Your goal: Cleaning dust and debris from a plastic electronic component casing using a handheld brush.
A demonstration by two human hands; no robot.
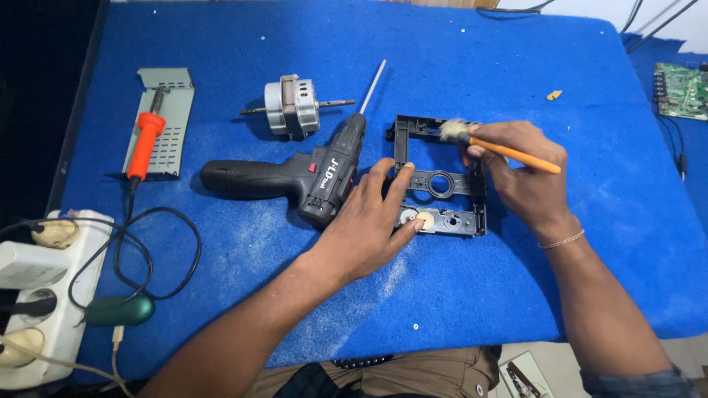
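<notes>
A black plastic frame (441, 184) with a ring-shaped crossbar lies on the blue mat (457, 295). My left hand (372, 221) rests on its left side, fingers spread and pressing the frame down. My right hand (527, 173) grips a small brush with an orange handle (516, 155). The brush's pale bristles (451, 130) touch the frame's upper edge.
A black cordless drill (295, 177) with a long bit lies left of the frame. Behind it sits a small electric motor (292, 107). Far left are an orange soldering iron (145, 140) on a metal plate, and a white power strip (40, 295). A green circuit board (682, 90) lies at the right edge.
</notes>
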